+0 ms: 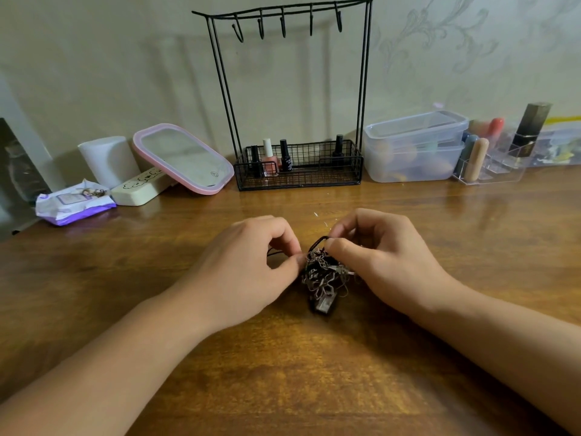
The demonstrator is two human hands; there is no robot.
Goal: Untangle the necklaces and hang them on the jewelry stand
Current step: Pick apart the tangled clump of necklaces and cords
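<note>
Tangled necklaces (323, 278) sit in a clump on the wooden table (314, 372), centre of view, between both hands; mix of thin metal chains and black cord, a small pendant-like piece at the near end, details too small to tell; left hand (248, 272) has fingers curled, thumb and forefinger pinching at the left edge of the clump, a bit of black cord showing under the fingers; right hand (377, 259) also curled, thumb and forefinger pinching a black cord loop at the top of the clump, lifting it slightly off the pile; both forearms reach in from the near edge; jewelry stand (292, 99) stands upright at the back against the wall, black wire frame, five hooks along the top bar, all bare; its wire basket base holds nail polish bottles (273, 158), one pink, others dark; stand is well apart from the clump; left of stand a pink-rimmed mirror (184, 158) leans tilted, beside it a white cup (108, 160), a cream case (141, 188) and a purple wipes pack (74, 204); right of stand stacked clear plastic boxes (415, 146), then a clear organizer (493, 162) with tubes and a dark bottle.
</note>
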